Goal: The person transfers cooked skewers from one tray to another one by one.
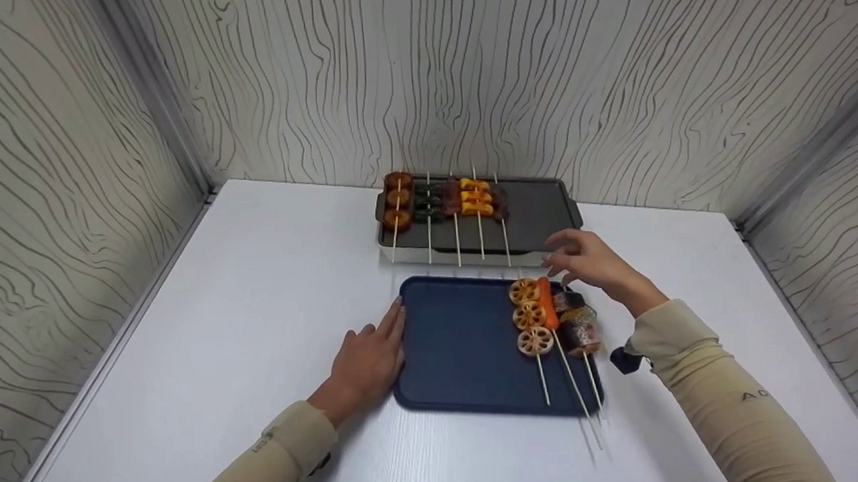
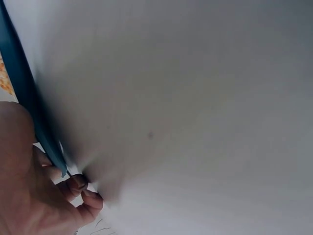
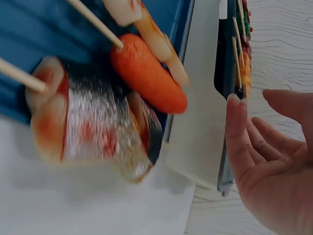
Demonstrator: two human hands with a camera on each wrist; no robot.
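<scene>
My left hand (image 1: 369, 362) rests at the left edge of a dark blue tray (image 1: 456, 342), its index finger along the rim. In the left wrist view, the fingertips (image 2: 78, 182) touch down beside the rim. My right hand (image 1: 584, 262) hovers between the tray's far right corner and a grill pan (image 1: 537, 198). Thumb and index finger are apart, with nothing between them in the right wrist view. On the tray's right side lie a lotus root skewer (image 1: 529, 315), an orange-red sausage skewer (image 3: 146, 73) and a skewer of silver-skinned fish chunks (image 3: 93, 117).
Several skewers lie side by side on the left half of the grill pan: brown round slices (image 1: 397, 198), dark green pieces (image 1: 428, 200), and yellow pieces (image 1: 477, 198) between dark red meat ones. Stick ends overhang its front edge. A wood-grain-patterned wall (image 1: 450, 78) stands behind the white table (image 1: 290, 248).
</scene>
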